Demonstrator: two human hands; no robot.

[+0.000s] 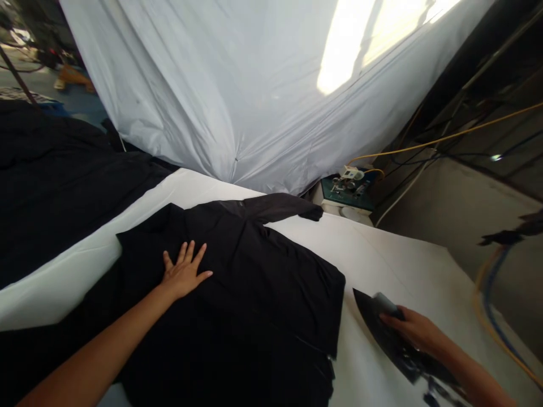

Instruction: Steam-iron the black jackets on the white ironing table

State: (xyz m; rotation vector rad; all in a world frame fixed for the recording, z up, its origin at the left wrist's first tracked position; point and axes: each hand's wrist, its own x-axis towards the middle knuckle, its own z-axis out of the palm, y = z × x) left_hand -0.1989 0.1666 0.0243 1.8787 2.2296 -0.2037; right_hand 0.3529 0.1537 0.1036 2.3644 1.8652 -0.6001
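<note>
One camera rode on the worker's head before me, looking forward and down across the broad, white-covered worktop (407, 260). It looked from close above the bare left hand (182, 277) and bare right hand (413, 328), saw the worktop's far edge aslant, and reached back to the hanging, silvery-white fabric sheet (237, 85).

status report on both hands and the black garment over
Left hand flat on black garment. Right hand gripping iron beside it. Garment creased, sleeve outstretched. No obstacle seen between iron and garment.

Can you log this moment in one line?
left hand: spread on black garment | right hand: holding iron | black garment: laid on white table
</note>
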